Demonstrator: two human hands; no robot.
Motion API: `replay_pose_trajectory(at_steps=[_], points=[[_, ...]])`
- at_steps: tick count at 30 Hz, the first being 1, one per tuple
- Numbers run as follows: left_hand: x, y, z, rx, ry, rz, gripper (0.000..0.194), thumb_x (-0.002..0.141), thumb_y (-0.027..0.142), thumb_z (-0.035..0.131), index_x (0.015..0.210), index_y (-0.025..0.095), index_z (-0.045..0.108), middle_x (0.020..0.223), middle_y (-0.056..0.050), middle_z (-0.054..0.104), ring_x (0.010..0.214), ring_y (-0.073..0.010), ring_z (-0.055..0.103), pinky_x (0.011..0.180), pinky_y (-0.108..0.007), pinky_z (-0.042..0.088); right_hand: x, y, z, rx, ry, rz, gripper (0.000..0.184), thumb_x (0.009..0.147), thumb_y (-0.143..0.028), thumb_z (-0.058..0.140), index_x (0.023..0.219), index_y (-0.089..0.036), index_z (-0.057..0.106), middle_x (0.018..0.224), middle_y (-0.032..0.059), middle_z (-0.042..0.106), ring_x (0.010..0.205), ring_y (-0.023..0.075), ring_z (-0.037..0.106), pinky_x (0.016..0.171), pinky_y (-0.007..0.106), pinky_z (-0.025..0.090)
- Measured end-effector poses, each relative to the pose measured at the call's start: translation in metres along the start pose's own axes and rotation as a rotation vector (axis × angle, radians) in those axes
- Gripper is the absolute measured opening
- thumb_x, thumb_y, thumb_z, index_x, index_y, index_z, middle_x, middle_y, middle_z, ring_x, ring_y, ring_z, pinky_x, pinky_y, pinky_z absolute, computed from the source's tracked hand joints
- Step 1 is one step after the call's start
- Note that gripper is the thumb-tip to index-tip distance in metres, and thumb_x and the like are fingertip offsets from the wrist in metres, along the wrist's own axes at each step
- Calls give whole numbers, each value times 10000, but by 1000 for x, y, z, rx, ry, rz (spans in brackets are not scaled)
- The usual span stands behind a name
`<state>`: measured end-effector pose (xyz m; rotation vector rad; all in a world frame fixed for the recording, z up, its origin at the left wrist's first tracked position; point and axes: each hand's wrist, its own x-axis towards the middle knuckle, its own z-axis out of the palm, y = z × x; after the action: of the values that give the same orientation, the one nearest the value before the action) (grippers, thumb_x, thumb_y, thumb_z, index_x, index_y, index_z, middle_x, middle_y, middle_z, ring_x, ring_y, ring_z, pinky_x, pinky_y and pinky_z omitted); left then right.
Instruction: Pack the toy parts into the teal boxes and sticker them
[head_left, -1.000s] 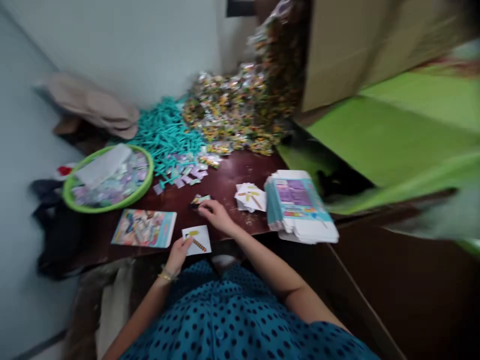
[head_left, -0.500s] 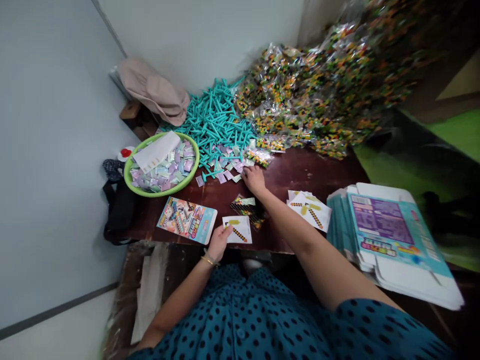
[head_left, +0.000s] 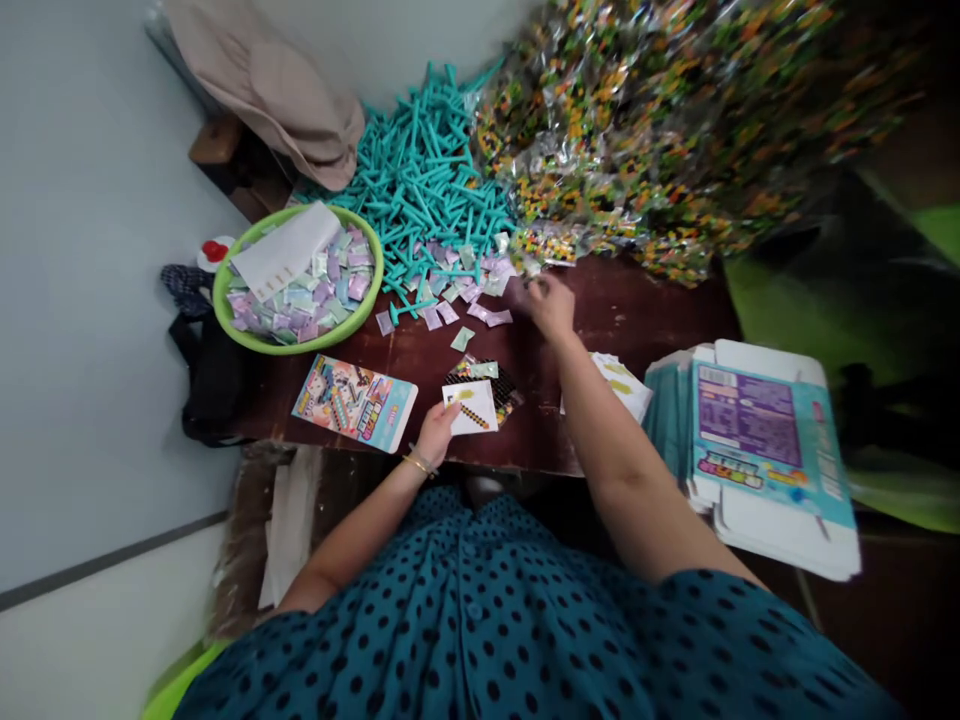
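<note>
Basket holding sachets, paper; bags, perhaps beads inside

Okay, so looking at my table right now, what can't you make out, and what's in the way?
All in the head view:
- Whatever the right hand may hold: motion blur.
- Part of the packet: behind the card.
- Part of the loose cards: behind the right arm.
- Sachets under the paper: covered.
- Top of the bag pile: cut off by the upper edge.
- Boxes' fine print: too small.
</note>
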<state>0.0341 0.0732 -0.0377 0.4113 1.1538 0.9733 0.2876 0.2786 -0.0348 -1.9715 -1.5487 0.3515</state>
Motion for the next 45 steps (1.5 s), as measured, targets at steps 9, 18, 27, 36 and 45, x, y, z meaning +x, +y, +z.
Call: replay_pose_trajectory(at_steps=[9,18,27,36,45], points=[[11,4,28,-16,-18,0,326,757,351,844,960,117,742,971,-109,803,936,-255,750,974,-419,547,-83,10,-55,27,123,55,452,913,-371,544,1279,-144,682,1301,207,617,1219,353,526,1068,544,405],[-61,39,-1,753,-171,455,512,949,535,604,1301,168,664,1216,-131,746,1094,-294,709,973,-430,555,-210,-60,-56,808,-555,74,315,855,-508,670,903,-198,693,851,30,708,768,189,622,703,293,491],[-67,61,-104,1672,149,833,466,982,338,560,1421,194,614,1484,-162,597,1442,-347,492,1205,-557,336,-214,-43,-44,869,-647,193,382,760,-483,711,1018,-204,675,938,29,718,759,172,610,671,277,479],[-97,136,-114,867,495,893,507,970,589,561,1123,158,780,1118,-127,785,1080,-275,726,985,-401,563,-202,-137,-72,811,-692,-151,323,874,-330,616,1128,-199,768,1157,60,764,857,184,662,771,303,515],[-108,120,-103,807,417,877,471,963,572,580,1160,191,776,1207,-109,762,1172,-268,690,1086,-412,511,-196,-240,-5,683,-855,-258,239,881,-152,645,1102,-166,737,866,26,740,646,140,653,675,291,557]])
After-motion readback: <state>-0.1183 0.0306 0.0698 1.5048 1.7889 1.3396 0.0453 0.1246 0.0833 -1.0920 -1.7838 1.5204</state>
